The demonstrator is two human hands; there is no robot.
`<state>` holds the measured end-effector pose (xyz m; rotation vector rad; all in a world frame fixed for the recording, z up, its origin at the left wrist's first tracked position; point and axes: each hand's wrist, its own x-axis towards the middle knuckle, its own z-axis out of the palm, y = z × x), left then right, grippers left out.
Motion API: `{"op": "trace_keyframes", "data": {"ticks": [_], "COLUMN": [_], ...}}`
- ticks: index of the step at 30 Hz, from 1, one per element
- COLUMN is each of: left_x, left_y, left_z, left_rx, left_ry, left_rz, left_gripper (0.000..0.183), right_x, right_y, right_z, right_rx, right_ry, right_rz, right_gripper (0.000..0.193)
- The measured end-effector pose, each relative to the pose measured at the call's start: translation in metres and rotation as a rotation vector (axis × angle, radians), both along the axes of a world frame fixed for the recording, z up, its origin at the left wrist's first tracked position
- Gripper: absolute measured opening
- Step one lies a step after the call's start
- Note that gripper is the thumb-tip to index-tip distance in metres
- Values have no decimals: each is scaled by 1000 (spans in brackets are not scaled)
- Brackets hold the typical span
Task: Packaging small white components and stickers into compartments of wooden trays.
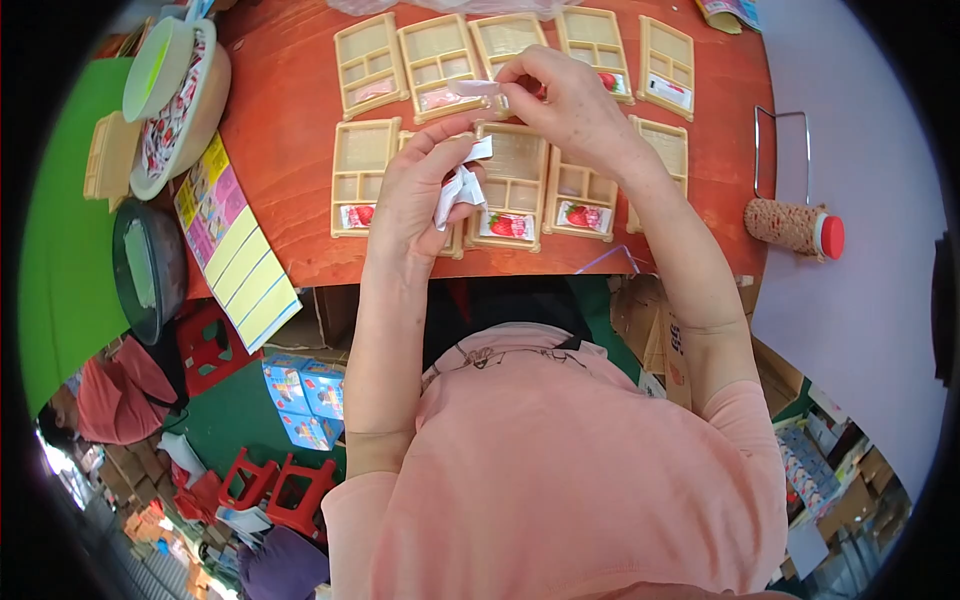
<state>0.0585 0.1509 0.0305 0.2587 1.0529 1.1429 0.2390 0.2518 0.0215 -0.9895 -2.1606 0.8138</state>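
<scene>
My left hand holds a bunch of small white packets above the near row of beige compartment trays. Just beyond it, my right hand pinches one small white packet over a tray in the far row. Two rows of these trays lie on the red-brown wooden table. Several trays hold a small packet with a strawberry picture.
A bowl of small packets with a pale green lid sits at the table's left, beside a yellow-striped sheet and a dark round container. A cork-coloured roll with a red cap lies on the grey surface at right, near a wire frame.
</scene>
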Motion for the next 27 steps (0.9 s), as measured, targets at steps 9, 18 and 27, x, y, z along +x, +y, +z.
{"op": "trace_keyframes", "data": {"ticks": [9,18,27], "left_x": [-19,-12,20], "left_y": [-6,17,24], "left_z": [-7,-13,1], "left_rx": [-22,23,21], "left_ry": [-53,-42,-74], "left_rz": [92,-20,-58], "left_gripper": [26,50,45], "right_x": [-32,35,161], "right_y": [-1,3,21], "right_z": [-16,8,-8], "right_rx": [625,454,57], "right_ry": [-464,-350,-444], "right_rz": [119,0,-432], "right_gripper": [27,21,25]}}
